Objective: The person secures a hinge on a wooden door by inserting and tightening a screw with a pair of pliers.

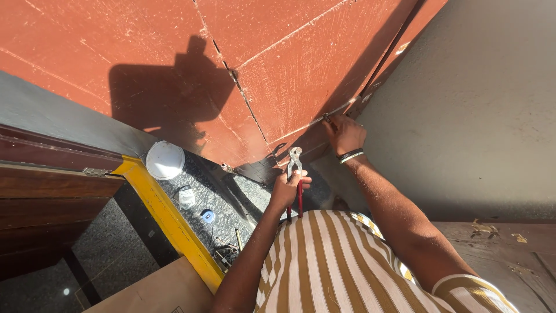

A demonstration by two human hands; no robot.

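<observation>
Harsh sunlight, hard shadows, sharp focus.

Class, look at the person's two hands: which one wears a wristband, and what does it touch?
The right hand, raised to the thin rod on the red wall. The left hand is bare-wristed and grips red-handled pliers.

dark speckled granite ledge (229, 203) bordered on its near side by a yellow painted strip (168, 217), running diagonally below the red tiled surface. resting on the ledge: a white round lid-like disc (165, 160) at the far end; a crumpled pale wrapper (186, 197) just beside it; a small round blue-and-white object (208, 215) nearer (kind unclear); a thin brass-coloured rod (238, 239); and a dark cluster of small metal parts (223, 255) at the near end, touching the yellow strip.
</observation>
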